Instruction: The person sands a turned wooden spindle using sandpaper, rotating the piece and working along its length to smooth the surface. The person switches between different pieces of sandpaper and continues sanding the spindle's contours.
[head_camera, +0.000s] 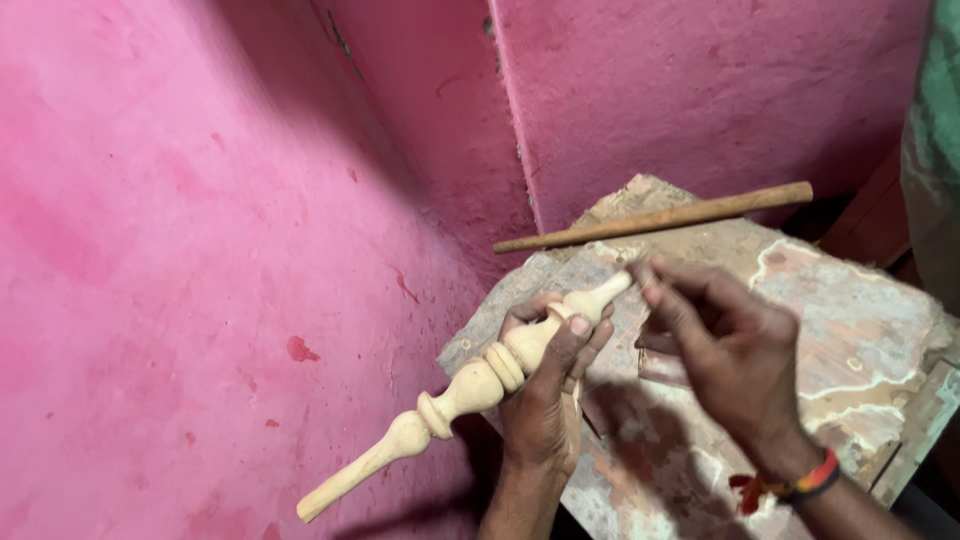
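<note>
left hand (545, 375) grasping one turned spindle (470, 390); right hand (725, 350) pinching its tip; one stick (655, 217).

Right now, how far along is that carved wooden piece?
The spindle already looks shaped: beads, rings and tapers are cut along its length. The left hand grips its middle, and the right hand has its fingertips at the narrow tip. The wood is pale and bare, so any coating looks undone. A plain stick lies on the worn board.
</note>
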